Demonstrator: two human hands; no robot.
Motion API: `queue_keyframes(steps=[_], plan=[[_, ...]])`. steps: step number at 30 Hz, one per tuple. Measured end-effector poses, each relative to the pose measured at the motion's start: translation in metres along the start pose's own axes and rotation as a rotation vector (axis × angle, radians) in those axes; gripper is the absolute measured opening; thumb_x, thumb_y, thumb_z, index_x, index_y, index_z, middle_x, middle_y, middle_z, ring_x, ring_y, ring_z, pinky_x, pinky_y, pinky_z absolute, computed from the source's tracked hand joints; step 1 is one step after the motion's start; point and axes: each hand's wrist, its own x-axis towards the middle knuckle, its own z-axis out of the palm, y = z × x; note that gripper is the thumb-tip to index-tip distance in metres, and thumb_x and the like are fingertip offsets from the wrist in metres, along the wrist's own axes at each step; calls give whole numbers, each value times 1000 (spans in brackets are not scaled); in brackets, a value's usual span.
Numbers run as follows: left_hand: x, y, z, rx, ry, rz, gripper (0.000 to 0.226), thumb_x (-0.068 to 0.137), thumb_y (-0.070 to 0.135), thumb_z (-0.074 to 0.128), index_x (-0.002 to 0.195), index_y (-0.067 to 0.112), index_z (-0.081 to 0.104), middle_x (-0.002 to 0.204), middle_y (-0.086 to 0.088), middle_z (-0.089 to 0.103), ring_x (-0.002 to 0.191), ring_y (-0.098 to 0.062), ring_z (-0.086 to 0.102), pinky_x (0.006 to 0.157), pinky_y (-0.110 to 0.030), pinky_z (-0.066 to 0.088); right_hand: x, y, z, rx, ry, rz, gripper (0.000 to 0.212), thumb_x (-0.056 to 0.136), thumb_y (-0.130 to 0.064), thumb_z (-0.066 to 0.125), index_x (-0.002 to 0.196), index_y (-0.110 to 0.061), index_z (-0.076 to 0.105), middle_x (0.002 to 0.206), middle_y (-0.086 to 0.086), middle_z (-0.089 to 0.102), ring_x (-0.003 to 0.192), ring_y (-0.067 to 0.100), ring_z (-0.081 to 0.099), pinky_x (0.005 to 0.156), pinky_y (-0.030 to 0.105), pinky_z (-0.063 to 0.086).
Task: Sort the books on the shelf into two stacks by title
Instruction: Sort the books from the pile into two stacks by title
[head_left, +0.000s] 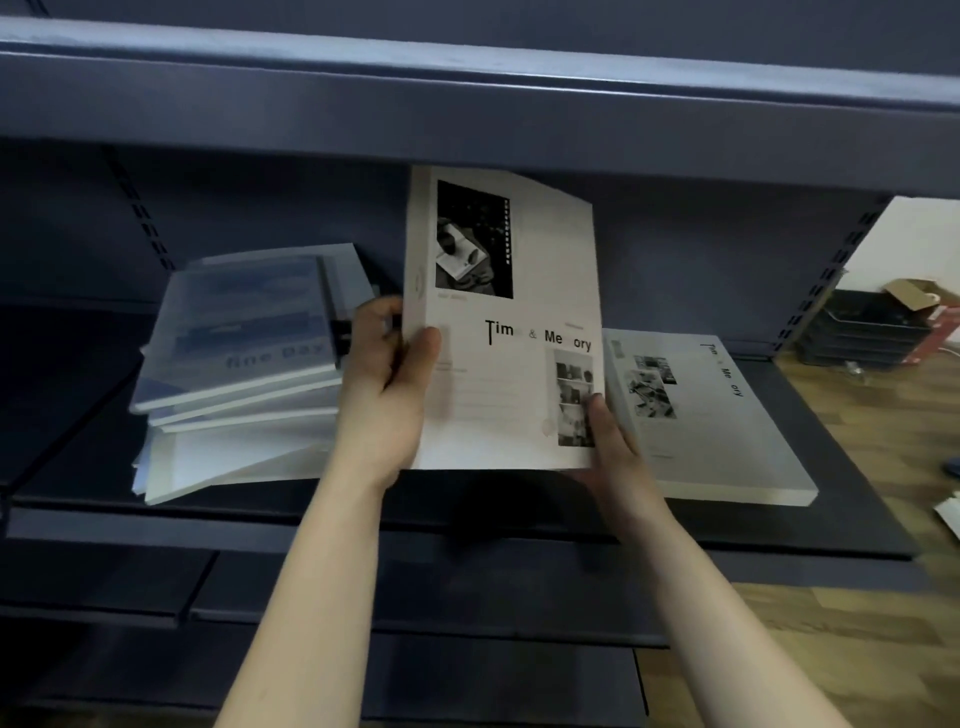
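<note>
Head cam view: both hands are up at a dark blue metal shelf (519, 525), holding a white book (506, 322) upright in front of it, cover facing the camera, title reads "Time & Memory" though a couple of letters are washed out. The left hand (387, 395) has its grip closed on the book's left edge, thumb on the front cover and the other fingers curled behind. The right hand (610, 441) holds the lower right corner, thumb lying up along the cover over the small photo strip, rest of the fingers hidden under or behind the book, so it's gripping too. The book's top right corner is bent over a bit and sits right up under the shelf board above (467, 104). To the left on the shelf there's a messy stack of books (239, 374), the top one bluish with "fine Day" on it, the ones under it fanned out at different angles. To the right, lying flat on the shelf, is another "Time & Memory" copy (711, 415), rotated so its title runs sideways. Far right past the shelf upright you can see wood flooring (857, 519) and some dark stacked trays (867, 332) with a cardboard box (914, 291).
</note>
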Motion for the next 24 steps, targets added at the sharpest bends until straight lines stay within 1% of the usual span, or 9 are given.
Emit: queue_keyframes(steps=[4, 7, 9, 11, 13, 16, 20, 22, 24], plan=[[-6, -3, 25, -149, -47, -26, 19, 96, 12, 50, 113, 17, 45, 104, 5, 68, 98, -11, 66, 84, -27, 54, 4, -7, -18, 234, -33, 53, 47, 77, -47, 54, 114, -19, 61, 105, 4, 73, 97, 23, 70, 83, 53, 53], [-9, -8, 40, -137, -98, -32, 23, 96, 15, 51, 119, 15, 43, 104, 9, 68, 99, -9, 65, 84, -26, 53, 6, -10, -43, 199, -21, 6, 49, 78, -33, 60, 120, -7, 59, 109, 13, 70, 97, 29, 68, 73, 43, 57], [-11, -13, 51, -45, -122, -27, 26, 96, 18, 52, 120, 18, 41, 102, 14, 67, 96, -1, 64, 81, -20, 51, 7, -13, -61, 72, -17, -95, 36, 85, -21, 59, 117, -3, 60, 107, 17, 70, 94, 32, 67, 66, 37, 56], [-14, -19, 62, 55, -141, -35, 31, 96, 20, 52, 123, 21, 38, 109, 13, 64, 95, 6, 62, 81, -14, 48, 7, -14, -76, -41, 6, -195, 22, 93, -13, 55, 112, -6, 62, 103, 15, 70, 91, 31, 67, 65, 38, 54], [-18, -24, 72, 128, -184, -28, 35, 95, 19, 52, 126, 23, 36, 114, 12, 61, 95, 12, 58, 78, -5, 44, 8, -14, -88, -124, 73, -278, 18, 95, -10, 53, 107, -14, 65, 100, 9, 71, 90, 27, 67, 70, 41, 55], [-22, -30, 84, 265, -249, -53, 36, 97, 31, 47, 131, 28, 37, 105, 22, 54, 91, 16, 54, 71, -1, 41, 9, -15, -106, -145, 179, -331, 18, 93, -11, 55, 99, -21, 69, 95, 6, 72, 90, 27, 67, 76, 45, 52], [-25, -55, 89, 522, -233, 30, 23, 99, 34, 42, 114, 23, 54, 89, 15, 59, 82, -3, 60, 67, -13, 44, 11, -23, -140, -220, 316, -354, 15, 82, -22, 60, 93, -19, 71, 89, 9, 70, 88, 38, 65, 76, 56, 52], [-30, -71, 93, 645, -254, 79, 18, 98, 31, 44, 104, 21, 58, 88, 11, 61, 79, -6, 59, 66, -18, 45, 13, -26, -155, -329, 372, -375, 12, 84, -19, 60, 87, -23, 71, 83, 4, 69, 82, 33, 65, 72, 49, 52], [-37, -86, 100, 709, -283, 118, 16, 97, 28, 47, 99, 19, 60, 90, 5, 62, 79, -10, 58, 68, -26, 48, 15, -26, -167, -432, 437, -389, 19, 85, -15, 58, 79, -30, 69, 74, -1, 66, 73, 26, 61, 68, 40, 48]])
